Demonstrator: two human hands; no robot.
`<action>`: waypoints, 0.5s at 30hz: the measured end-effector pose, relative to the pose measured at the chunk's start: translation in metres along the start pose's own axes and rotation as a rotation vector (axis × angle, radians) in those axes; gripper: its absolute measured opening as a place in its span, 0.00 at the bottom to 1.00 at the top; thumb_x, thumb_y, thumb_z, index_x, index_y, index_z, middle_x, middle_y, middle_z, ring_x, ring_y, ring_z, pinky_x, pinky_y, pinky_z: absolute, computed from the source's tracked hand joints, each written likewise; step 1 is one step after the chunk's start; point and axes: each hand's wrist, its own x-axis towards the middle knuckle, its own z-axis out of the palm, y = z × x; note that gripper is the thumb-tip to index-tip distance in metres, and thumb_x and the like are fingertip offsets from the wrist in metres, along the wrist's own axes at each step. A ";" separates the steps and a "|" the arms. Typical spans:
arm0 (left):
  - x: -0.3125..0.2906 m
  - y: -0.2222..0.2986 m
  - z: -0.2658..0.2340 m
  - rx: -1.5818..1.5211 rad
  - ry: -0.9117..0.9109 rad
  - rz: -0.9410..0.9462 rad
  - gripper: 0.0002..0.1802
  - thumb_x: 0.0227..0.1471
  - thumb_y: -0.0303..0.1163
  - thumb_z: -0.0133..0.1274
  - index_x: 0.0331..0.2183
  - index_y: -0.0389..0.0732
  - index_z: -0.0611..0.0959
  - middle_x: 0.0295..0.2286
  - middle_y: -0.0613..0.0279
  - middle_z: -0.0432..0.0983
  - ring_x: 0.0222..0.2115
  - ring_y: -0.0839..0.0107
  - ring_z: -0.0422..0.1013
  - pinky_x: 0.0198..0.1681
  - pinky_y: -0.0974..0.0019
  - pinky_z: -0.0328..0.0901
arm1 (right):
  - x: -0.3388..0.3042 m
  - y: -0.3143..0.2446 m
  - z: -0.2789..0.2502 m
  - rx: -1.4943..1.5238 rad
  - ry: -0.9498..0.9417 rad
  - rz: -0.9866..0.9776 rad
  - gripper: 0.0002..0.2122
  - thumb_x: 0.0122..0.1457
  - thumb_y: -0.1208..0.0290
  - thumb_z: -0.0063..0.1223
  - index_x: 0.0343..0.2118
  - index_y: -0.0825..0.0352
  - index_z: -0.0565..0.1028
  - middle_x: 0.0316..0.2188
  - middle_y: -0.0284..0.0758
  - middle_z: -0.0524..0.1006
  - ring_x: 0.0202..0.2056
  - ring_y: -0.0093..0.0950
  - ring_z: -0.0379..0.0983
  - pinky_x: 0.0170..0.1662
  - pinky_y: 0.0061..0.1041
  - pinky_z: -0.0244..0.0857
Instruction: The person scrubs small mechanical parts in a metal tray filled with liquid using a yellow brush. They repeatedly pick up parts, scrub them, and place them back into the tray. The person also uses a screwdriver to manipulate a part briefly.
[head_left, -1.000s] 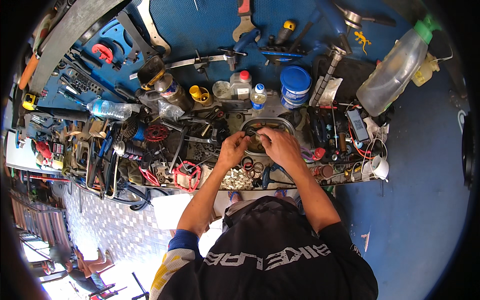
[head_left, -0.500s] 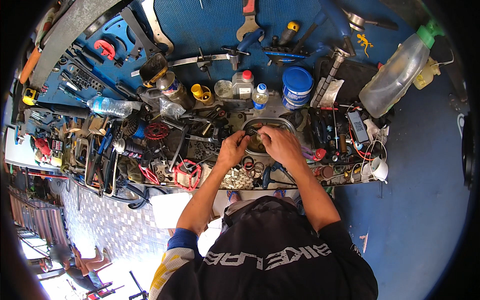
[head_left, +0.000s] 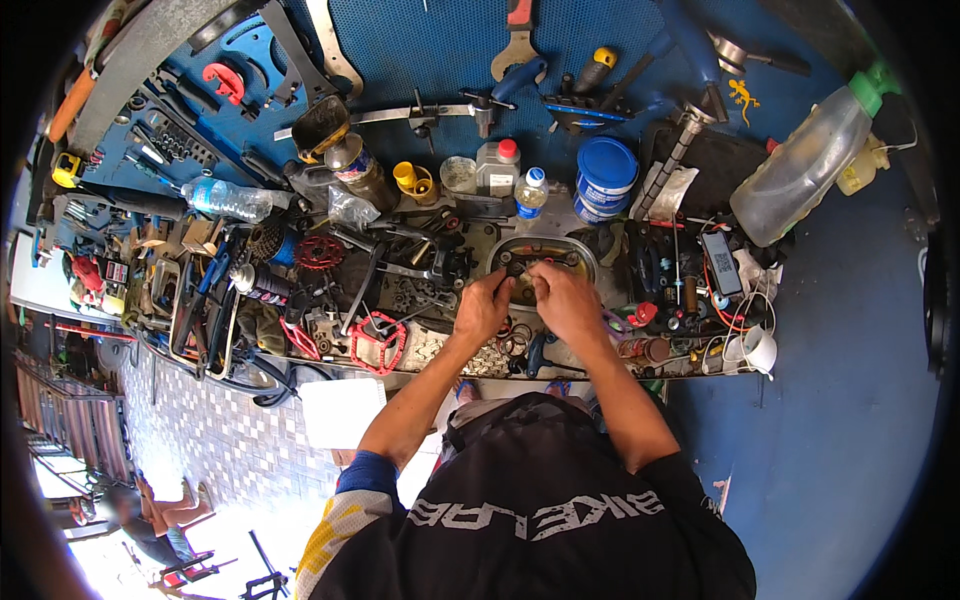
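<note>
Both hands work over an oval metal tray (head_left: 592, 262) on the bench, which holds yellowish liquid and small dark parts. At the tray's near left rim, my left hand (head_left: 484, 310) has its thumb and fingers pinched together. Opposite it, my right hand (head_left: 568, 302) curls over the near right rim with fingers bent inward. Whatever small thing lies between the fingertips of either hand is too small or hidden. Several rings (head_left: 516, 340) lie just in front of the tray. Beside them is a tool with a dark blue handle (head_left: 540, 352).
Left of the hands lie a red pedal (head_left: 379, 345) and a red chainring (head_left: 320, 252). Behind the tray stand a small clear bottle (head_left: 530, 198), a grey canister (head_left: 498, 175) and a blue bucket (head_left: 606, 165). A phone (head_left: 720, 263) and white cup (head_left: 758, 350) are at right. A person (head_left: 155, 530) sits far lower left.
My hands have drawn slightly toward me, from over the tray to its near rim, and more of the tray's inside shows. The whole view has shifted a little.
</note>
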 end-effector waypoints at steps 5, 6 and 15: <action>-0.004 0.000 0.003 -0.076 0.014 -0.062 0.17 0.64 0.35 0.58 0.44 0.29 0.85 0.25 0.47 0.82 0.23 0.64 0.78 0.30 0.61 0.71 | -0.019 0.003 0.032 0.102 0.156 -0.026 0.07 0.66 0.70 0.55 0.45 0.58 0.79 0.37 0.43 0.83 0.38 0.49 0.81 0.39 0.47 0.73; -0.006 -0.002 0.003 -0.120 0.002 -0.093 0.16 0.65 0.36 0.57 0.42 0.30 0.85 0.24 0.51 0.81 0.22 0.69 0.76 0.28 0.62 0.69 | -0.021 0.003 0.035 0.130 0.167 -0.025 0.07 0.66 0.71 0.55 0.45 0.59 0.79 0.37 0.42 0.83 0.38 0.48 0.81 0.39 0.46 0.74; -0.011 -0.005 0.005 -0.350 -0.086 -0.233 0.18 0.69 0.37 0.53 0.30 0.34 0.83 0.19 0.70 0.73 0.17 0.83 0.66 0.19 0.71 0.60 | -0.029 0.021 0.060 0.399 0.331 -0.155 0.07 0.67 0.75 0.56 0.45 0.64 0.79 0.38 0.42 0.82 0.40 0.43 0.81 0.42 0.38 0.74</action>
